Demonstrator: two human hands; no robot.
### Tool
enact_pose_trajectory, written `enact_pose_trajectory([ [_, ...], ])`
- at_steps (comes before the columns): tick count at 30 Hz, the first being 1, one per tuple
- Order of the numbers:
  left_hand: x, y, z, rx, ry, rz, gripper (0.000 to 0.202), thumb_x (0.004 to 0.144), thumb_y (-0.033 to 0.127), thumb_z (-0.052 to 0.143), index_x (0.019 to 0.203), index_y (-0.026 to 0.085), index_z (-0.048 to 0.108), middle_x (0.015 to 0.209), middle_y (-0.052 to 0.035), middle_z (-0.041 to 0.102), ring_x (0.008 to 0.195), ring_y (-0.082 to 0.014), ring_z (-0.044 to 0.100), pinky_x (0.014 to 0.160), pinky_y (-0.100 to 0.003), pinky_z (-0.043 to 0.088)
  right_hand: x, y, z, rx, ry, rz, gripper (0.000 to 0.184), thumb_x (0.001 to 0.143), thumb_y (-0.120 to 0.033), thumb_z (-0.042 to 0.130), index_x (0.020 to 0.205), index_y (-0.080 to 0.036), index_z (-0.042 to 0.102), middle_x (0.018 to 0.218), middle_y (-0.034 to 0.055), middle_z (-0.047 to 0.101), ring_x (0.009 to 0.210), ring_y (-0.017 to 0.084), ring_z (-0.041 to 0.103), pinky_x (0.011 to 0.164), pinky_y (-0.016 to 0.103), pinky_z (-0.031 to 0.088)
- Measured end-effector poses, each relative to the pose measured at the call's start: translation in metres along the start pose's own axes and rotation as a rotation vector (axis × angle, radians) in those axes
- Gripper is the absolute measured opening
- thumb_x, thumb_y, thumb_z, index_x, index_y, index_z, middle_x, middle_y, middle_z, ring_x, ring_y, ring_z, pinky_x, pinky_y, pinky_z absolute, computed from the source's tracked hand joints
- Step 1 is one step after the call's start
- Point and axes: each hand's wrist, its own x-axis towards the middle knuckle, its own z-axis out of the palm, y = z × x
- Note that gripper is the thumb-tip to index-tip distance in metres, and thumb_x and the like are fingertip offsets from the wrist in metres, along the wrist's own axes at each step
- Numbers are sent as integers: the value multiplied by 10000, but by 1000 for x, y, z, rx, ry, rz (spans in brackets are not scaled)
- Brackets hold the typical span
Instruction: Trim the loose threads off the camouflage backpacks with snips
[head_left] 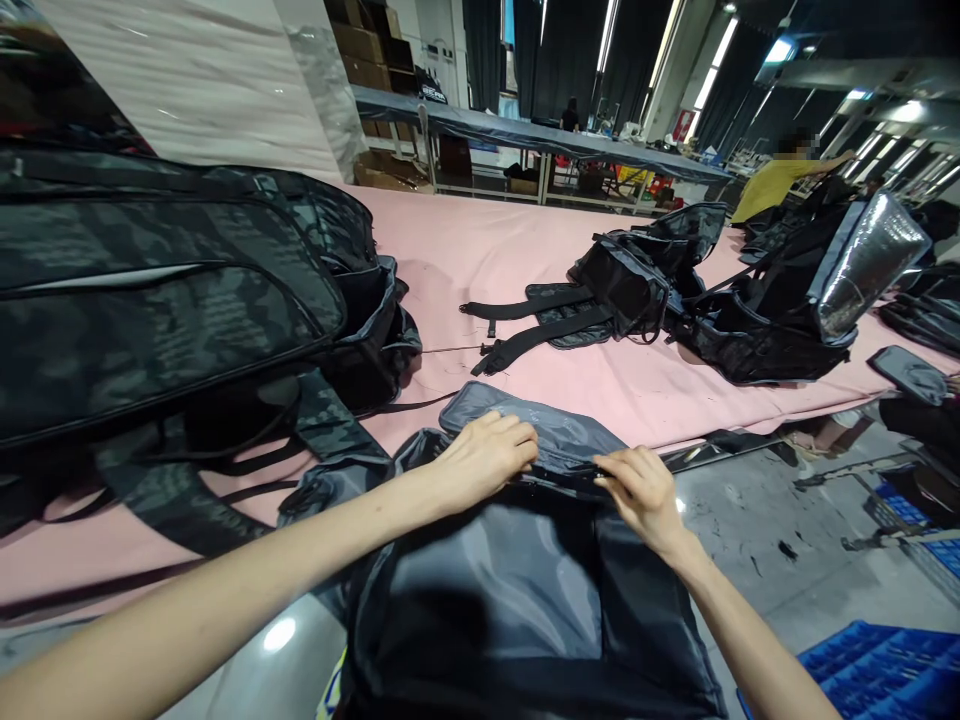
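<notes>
Right in front of me is a black backpack (525,580), its main compartment gaping toward me and showing a shiny grey lining. A grey flap (555,425) lies beyond its upper edge. My left hand (491,450) has its fingers closed on that edge, near the middle. Farther right, my right hand (641,490) pinches the same edge between thumb and fingers. The part under my fingers is dark and partly hidden, so its details are unclear.
A large pile of dark camouflage backpacks (150,300) stands at left on the pink-covered table (450,240). More open bags (637,270) with loose straps lie beyond. A blue plastic pallet (877,670) is on the floor at right. A person in yellow (772,185) works farther back.
</notes>
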Motion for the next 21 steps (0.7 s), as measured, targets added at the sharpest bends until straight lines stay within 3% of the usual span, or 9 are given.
enact_pose_trajectory([
  [5, 13, 1, 5, 76, -21, -87, 162, 816, 114, 435, 804, 183, 581, 807, -59, 541, 735, -183, 476, 639, -285, 346, 9, -12, 6, -248, -26, -120, 213, 868, -201, 509, 1056, -220, 606, 831, 48, 642, 715, 169, 507, 620, 319, 332],
  [14, 38, -17, -16, -360, -399, -338, 136, 716, 195, 479, 629, 175, 582, 624, -7, 555, 581, -134, 466, 541, -231, 290, 22, -14, 10, -335, -48, -205, 182, 873, -203, 511, 1029, -213, 605, 840, 42, 648, 705, 166, 478, 621, 324, 302],
  [21, 43, -29, -9, -581, -468, -367, 108, 646, 195, 489, 574, 163, 562, 552, 25, 515, 547, -109, 440, 521, -204, 302, 29, -10, 12, -274, -58, -218, 156, 869, -204, 516, 984, -199, 621, 811, 44, 640, 696, 168, 463, 607, 322, 305],
])
